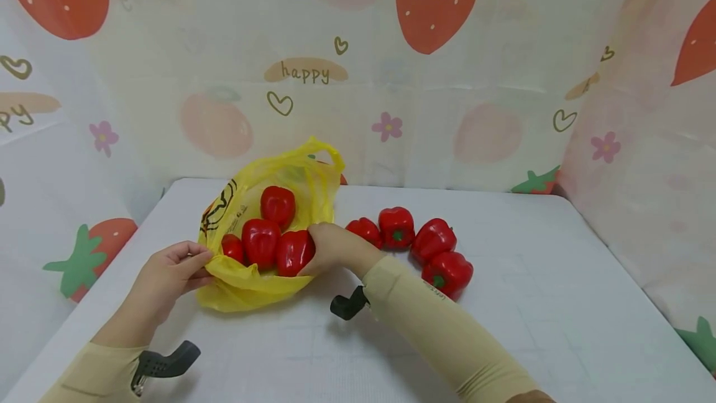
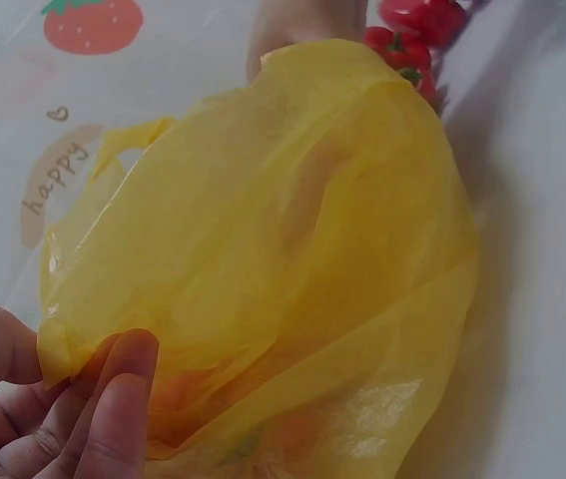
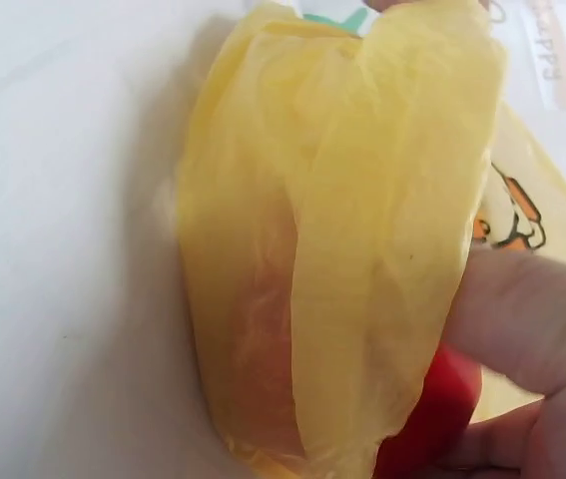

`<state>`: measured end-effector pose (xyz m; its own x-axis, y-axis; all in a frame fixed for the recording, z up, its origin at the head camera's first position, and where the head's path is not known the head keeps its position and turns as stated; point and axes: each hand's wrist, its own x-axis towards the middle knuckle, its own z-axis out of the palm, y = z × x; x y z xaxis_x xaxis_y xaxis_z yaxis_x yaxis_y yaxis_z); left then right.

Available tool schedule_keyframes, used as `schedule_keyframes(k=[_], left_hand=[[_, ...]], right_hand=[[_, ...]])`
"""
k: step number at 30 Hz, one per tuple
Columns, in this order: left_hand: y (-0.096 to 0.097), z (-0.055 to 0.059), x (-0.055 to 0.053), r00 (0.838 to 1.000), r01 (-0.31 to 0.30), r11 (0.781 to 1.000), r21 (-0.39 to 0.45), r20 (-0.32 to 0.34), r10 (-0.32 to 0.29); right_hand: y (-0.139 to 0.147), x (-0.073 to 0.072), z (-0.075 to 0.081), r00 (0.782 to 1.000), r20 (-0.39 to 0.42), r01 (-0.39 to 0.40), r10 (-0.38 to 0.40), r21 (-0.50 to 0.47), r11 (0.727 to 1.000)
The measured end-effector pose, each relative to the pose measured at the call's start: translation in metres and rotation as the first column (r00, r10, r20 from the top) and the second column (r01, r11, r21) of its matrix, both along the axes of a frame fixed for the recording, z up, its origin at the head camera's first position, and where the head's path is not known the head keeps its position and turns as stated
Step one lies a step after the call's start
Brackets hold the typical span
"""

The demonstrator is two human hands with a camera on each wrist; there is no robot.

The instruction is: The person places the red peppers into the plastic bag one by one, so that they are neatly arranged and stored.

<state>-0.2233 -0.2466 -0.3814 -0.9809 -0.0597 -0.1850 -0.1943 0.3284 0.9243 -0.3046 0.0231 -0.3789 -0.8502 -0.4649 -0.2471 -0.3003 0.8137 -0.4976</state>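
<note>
A yellow plastic bag [image 1: 254, 288] lies with its mouth spread toward me, several red bell peppers [image 1: 261, 242] inside it. My left hand [image 1: 173, 272] pinches the bag's left rim between thumb and fingers; the left wrist view shows the pinched yellow film [image 2: 58, 349] close up. Reaching into the mouth from the right, my right hand [image 1: 335, 247] grips the nearest bell pepper [image 1: 294, 252]. In the right wrist view that red pepper [image 3: 432, 414] shows beside the thumb, partly hidden behind the yellow film [image 3: 332, 249].
Right of the bag, several more red bell peppers [image 1: 433, 241] sit in a curved row on the white table [image 1: 531, 303], close beyond my right forearm. A strawberry-print cloth [image 1: 358, 98] hangs behind the table and along its sides.
</note>
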Motion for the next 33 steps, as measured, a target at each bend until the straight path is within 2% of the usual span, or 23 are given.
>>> schedule_keyframes(k=[6, 14, 21, 28, 33], left_hand=[[0.0, -0.001, 0.0, 1.0, -0.009, 1.0, -0.007, 0.01, 0.009], [0.0, -0.002, 0.0, 1.0, 0.001, 1.0, -0.012, 0.0, -0.001], [0.001, -0.001, 0.002, 1.0, -0.001, 1.0, -0.02, -0.001, 0.001], [0.001, -0.002, 0.001, 1.0, -0.003, 1.0, -0.03, 0.01, 0.004], [0.0, -0.002, 0.001, 1.0, -0.004, 0.999, -0.032, 0.017, 0.005]], right_hand=[[0.004, 0.001, 0.002, 0.999, 0.035, 0.031, -0.03, -0.04, 0.999], [0.011, -0.001, 0.004, 0.999, 0.029, -0.043, 0.045, -0.049, 0.998], [0.017, -0.001, 0.004, 0.996, 0.041, -0.075, 0.078, -0.08, 0.994], [0.025, -0.001, 0.012, 0.997, 0.068, -0.04, 0.047, -0.101, 0.994], [0.034, -0.006, 0.021, 0.996, 0.062, -0.05, 0.061, -0.161, 0.986]])
